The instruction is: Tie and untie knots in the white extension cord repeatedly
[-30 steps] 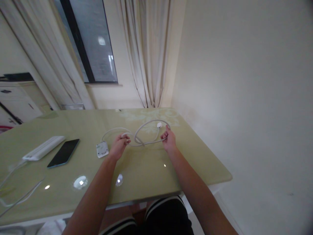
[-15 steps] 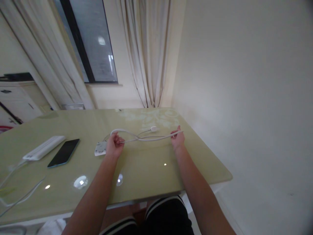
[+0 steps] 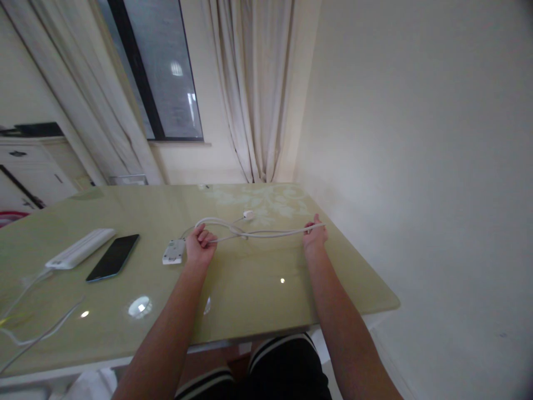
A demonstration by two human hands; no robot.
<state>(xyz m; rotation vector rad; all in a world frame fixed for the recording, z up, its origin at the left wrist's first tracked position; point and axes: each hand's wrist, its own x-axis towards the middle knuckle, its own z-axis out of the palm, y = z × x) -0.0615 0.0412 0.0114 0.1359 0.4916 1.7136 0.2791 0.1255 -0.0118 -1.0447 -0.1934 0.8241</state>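
Observation:
A white power cord stretches between my two hands in long loops that cross near the middle. My left hand is closed around the cord's left end, its fingers curled. At the other end, my right hand grips the looped cord, thumb pointing up. Just left of my left hand, a white power strip lies on the table, its screwed underside apparently facing up. The cord's white plug rests behind the loops.
On the left of the glossy green table lie a dark phone and a long white power strip. A loose white cable bends near the left front edge. A wall stands along the right side.
My right hand has moved right, drawing the loops longer and straighter. The plug has slid a little to the left. My left hand still holds its end.

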